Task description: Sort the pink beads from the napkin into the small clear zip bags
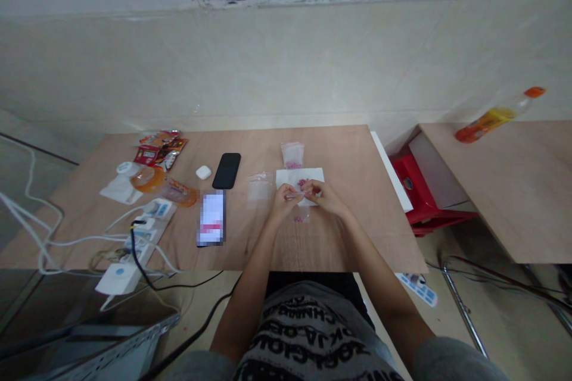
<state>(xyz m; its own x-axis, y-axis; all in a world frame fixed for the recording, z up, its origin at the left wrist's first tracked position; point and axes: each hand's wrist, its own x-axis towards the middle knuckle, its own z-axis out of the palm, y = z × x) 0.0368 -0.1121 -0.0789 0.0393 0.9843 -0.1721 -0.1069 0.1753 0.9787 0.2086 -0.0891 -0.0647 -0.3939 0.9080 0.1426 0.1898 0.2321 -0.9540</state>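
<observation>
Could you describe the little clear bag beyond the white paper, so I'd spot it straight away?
On the wooden table by the wall, find the white paper at the right hand. At its far edge is a small clear bag with pink bits at its near end. Unlike the left bag, it shows pink; unlike the near bag, it lies toward the wall.

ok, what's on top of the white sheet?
A small cluster of pinkish-red bits on the white sheet. The left hand and right hand cover parts of its near side; anything beneath them is hidden.
</observation>
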